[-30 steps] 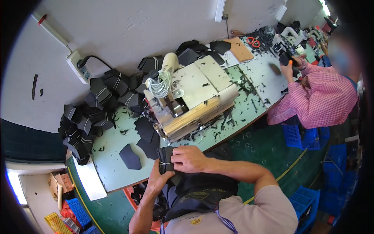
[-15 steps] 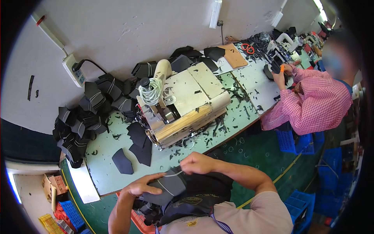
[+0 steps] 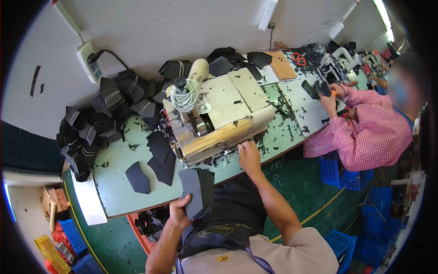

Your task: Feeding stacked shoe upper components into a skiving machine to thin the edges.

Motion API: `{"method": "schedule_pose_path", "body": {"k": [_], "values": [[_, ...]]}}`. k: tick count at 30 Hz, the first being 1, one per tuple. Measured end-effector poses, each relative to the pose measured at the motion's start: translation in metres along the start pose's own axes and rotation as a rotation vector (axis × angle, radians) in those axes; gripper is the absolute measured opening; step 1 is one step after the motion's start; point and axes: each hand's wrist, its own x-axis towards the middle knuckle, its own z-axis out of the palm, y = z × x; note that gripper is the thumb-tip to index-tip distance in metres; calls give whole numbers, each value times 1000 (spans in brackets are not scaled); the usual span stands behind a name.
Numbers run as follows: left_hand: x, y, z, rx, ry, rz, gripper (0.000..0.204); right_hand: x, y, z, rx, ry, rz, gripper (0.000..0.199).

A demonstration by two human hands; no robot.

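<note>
My left hand (image 3: 180, 211) grips a stack of dark grey, flat, angular-cut pieces (image 3: 195, 192), held upright in front of the table's near edge. No band shows on this stack. My right hand (image 3: 249, 157) is closed in a pinch by the front of a cream sewing-type machine (image 3: 228, 109); a small pale bit shows at its fingertips, too small to name. Pale elastic rings (image 3: 220, 163) lie on the table beside it. Left of the machine lie loose dark pieces (image 3: 138, 177), some overlapping (image 3: 163, 160).
Banded bundles of dark pieces (image 3: 109, 93) are heaped at the table's left and back. Black scraps litter the light green tabletop (image 3: 114, 201). A co-worker in a pink checked shirt (image 3: 365, 128) handles dark pieces at the right. Blue crates (image 3: 335, 173) stand on the green floor.
My right hand has left the stack, where it was pulling a pale band, and moved up and right to the machine's front. My left hand has turned the stack upright; its bands no longer show.
</note>
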Motion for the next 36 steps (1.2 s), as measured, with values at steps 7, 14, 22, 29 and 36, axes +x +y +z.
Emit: {"method": "schedule_pose_path", "body": {"k": [7,14,22,29,36], "values": [[-22,26,5,221,288,245,55,6,-33,-3,-650,-17,-236,27],[-21,46,-1,328,403,334,79,-64,-173,34,922,-872,582,50],[-53,77,-6,1159,541,468,93,-66,-199,103,330,-715,107,55],[-54,83,-23,678,511,368,101,-79,-201,149,373,-884,87,63],[-66,89,-44,296,387,415,87,-76,-210,160,487,-1046,385,49]]}}
